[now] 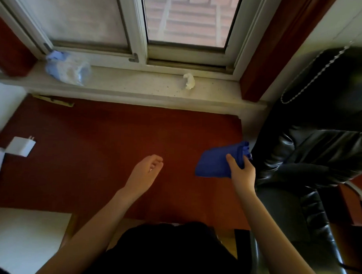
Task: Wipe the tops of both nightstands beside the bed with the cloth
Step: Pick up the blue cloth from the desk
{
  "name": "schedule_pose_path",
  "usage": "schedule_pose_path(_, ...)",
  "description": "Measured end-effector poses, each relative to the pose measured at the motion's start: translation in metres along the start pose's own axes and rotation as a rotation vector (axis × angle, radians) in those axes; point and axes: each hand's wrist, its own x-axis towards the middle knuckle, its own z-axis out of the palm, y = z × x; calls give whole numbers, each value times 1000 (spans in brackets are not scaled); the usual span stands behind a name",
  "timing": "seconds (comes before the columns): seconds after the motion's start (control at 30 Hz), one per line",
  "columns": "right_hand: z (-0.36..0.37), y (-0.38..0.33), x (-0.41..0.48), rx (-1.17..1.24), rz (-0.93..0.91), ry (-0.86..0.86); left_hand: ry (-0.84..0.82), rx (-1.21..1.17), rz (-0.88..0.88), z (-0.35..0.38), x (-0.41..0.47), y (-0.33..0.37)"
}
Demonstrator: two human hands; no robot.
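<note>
Right hand (243,176) grips cloth (216,161) on nightstand (114,138); left hand (146,170) loosely curled, empty

Blue cloth (214,162), folded, flat on red-brown nightstand top (114,138), near right edge.

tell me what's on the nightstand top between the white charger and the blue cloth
In the head view, only the empty left hand is over that stretch; otherwise the red nightstand top is bare between the white charger and the blue cloth in the right hand.
</note>
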Motion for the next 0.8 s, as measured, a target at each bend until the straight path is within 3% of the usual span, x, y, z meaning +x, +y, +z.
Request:
schedule_pose_path(0.3,-73,88,-134,24,104,-36,-94,-41,-241,55,-157,-72)
schedule_pose_path(0.43,-90,137,-176,-10,193,29,-156,-17,-336,57,-205,-98)
schedule_pose_path(0.6,-97,171,-217,46,281,136,-194,-12,-351,45,-217,-113)
schedule_pose_path(0.8,-92,181,-263,155,290,323,-362,11,-313,19,-193,-114)
